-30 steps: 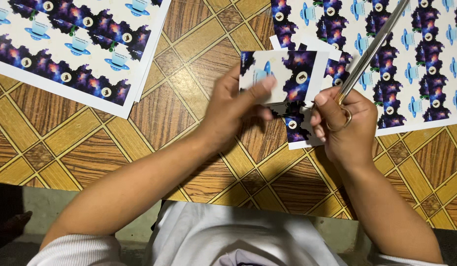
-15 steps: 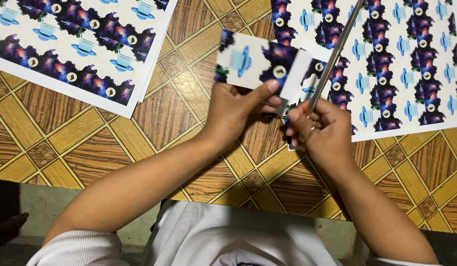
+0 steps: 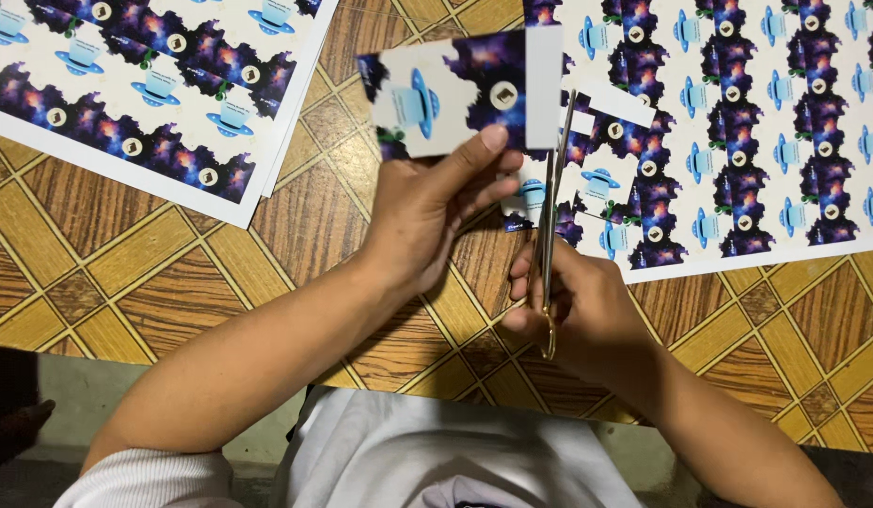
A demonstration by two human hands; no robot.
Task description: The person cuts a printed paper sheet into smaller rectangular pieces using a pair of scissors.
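Left hand [image 3: 427,216] pinches printed card [image 3: 455,89] raised, so right hand's [image 3: 587,310] gripped scissors [image 3: 552,198] reach its right edge.

- A table [image 3: 126,292] with a wood-patterned top of brown and yellow diamonds carries everything.
- A stack of printed sheets [image 3: 145,85] in purple, white and blue lies at its far left corner.
- Another printed sheet [image 3: 738,122] lies at the far right, small cut pieces [image 3: 606,202] along its left edge.
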